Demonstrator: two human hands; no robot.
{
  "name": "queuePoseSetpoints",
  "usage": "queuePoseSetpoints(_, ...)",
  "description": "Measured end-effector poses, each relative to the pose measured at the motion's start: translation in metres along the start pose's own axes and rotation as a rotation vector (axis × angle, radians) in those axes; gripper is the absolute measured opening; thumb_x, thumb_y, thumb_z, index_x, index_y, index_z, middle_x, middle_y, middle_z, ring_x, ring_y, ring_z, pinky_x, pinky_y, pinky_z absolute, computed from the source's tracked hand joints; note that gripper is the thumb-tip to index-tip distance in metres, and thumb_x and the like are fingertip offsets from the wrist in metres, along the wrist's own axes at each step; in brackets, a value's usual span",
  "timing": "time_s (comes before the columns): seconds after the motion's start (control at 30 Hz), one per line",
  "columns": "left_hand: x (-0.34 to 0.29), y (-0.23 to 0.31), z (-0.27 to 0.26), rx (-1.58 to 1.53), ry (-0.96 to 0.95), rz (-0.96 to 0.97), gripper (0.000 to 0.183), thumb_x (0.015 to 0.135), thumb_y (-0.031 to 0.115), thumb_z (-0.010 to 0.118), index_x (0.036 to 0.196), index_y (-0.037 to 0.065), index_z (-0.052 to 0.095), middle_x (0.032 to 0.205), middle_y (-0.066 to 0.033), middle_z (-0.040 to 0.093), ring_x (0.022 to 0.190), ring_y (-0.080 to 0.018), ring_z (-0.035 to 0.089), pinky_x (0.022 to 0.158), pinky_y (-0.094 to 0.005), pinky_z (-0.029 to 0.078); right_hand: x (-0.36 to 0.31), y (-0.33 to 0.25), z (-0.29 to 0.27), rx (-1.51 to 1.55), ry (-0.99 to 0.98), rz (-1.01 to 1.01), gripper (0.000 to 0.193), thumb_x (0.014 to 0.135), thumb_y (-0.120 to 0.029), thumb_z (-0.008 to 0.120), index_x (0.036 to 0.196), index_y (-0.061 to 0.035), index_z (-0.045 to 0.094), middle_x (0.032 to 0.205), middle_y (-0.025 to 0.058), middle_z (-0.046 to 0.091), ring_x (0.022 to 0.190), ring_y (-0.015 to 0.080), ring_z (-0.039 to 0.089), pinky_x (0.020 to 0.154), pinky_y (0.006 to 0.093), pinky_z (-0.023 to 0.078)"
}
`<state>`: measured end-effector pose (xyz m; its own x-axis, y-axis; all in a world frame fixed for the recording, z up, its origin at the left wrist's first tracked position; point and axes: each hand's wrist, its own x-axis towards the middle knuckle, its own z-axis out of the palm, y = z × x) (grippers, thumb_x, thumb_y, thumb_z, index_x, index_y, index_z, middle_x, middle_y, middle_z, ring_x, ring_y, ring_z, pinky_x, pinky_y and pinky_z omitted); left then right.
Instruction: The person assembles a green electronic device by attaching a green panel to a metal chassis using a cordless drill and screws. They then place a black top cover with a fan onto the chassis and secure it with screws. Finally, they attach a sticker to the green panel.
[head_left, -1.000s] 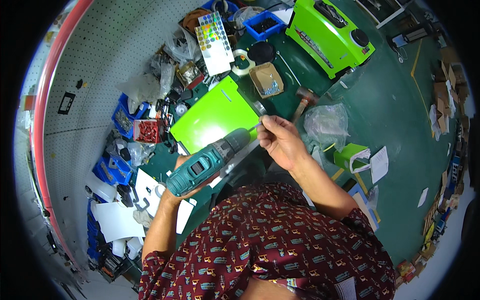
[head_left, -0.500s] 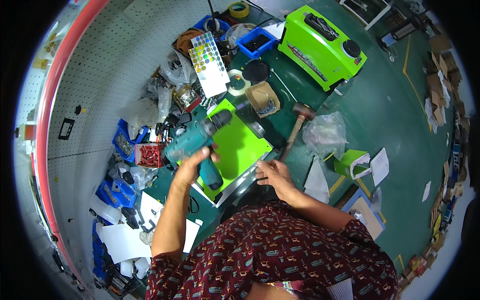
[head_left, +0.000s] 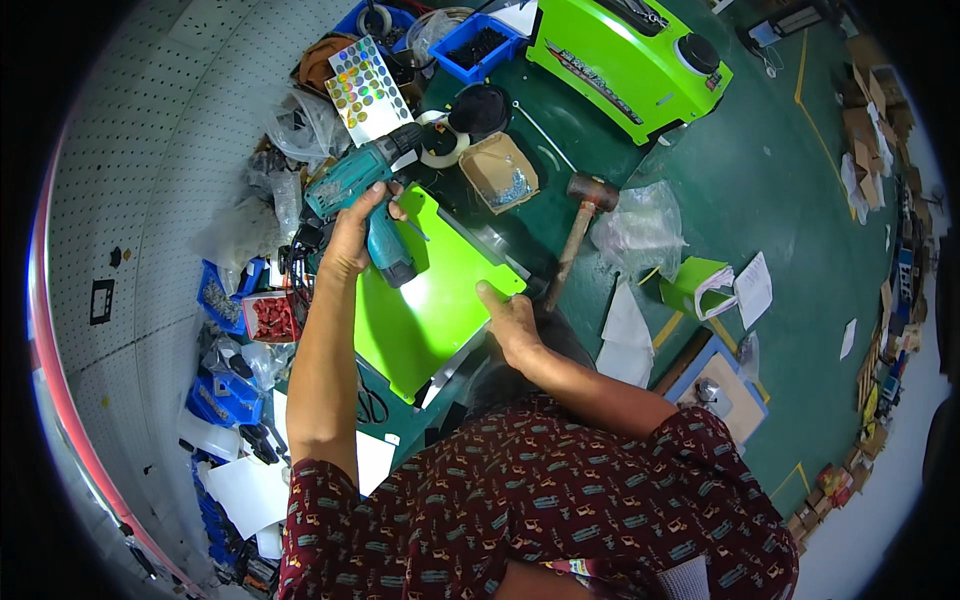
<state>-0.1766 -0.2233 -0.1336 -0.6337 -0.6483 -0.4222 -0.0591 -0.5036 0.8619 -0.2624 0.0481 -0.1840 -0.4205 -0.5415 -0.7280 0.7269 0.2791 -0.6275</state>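
Note:
My left hand (head_left: 353, 222) is wrapped round the grip of a teal cordless drill (head_left: 350, 180). Its black chuck points toward the far side, past the far left corner of a bright green sheet panel (head_left: 430, 310). The panel lies in front of me, with a bare metal strip along its right side. At the panel's near right edge is my right hand (head_left: 513, 322), thumb on the green face and the other fingers mostly hidden below the edge. An open cardboard box of small screws (head_left: 500, 172) stands just beyond the panel.
A mallet (head_left: 575, 235) and a clear plastic bag (head_left: 642, 228) lie right of the panel. A green machine housing (head_left: 625, 70) stands at the back. Blue parts bins (head_left: 475, 48), a tape roll (head_left: 442, 140) and a sticker sheet (head_left: 366, 90) crowd the far left. Scissors (head_left: 372, 402) lie near left.
My left hand has carried the drill farther away, toward the panel's far left corner. My right hand has moved onto the panel's edge and taken hold there. The whole view has shifted slightly.

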Motion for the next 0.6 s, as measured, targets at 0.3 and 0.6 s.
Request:
queuePoseSetpoints(0.3,-0.005,-0.002,0.009,0.113,-0.002,-0.076,0.050,0.095,0.042,0.073,0.117,-0.003,0.066,0.081,-0.0068,0.066,0.082,-0.0207,0.065,0.084,-0.0337,0.052,0.002,-0.006,0.007,0.076,0.057,0.034,0.035,0.094,-0.025,0.081,0.111,0.0040,0.072,0.098,0.0053,0.072,0.078,0.0125,0.065,0.065,0.0307,0.051)
queuePoseSetpoints(0.6,-0.009,-0.003,0.019,0.159,0.012,-0.060,0.049,0.094,0.041,0.073,0.117,-0.002,0.067,0.081,-0.0058,0.066,0.082,-0.0201,0.064,0.084,-0.0333,0.051,0.007,0.005,0.006,0.072,0.063,-0.100,0.032,0.094,-0.023,0.081,0.109,0.0048,0.073,0.099,0.0058,0.075,0.083,0.0131,0.069,0.072,0.0288,0.054)
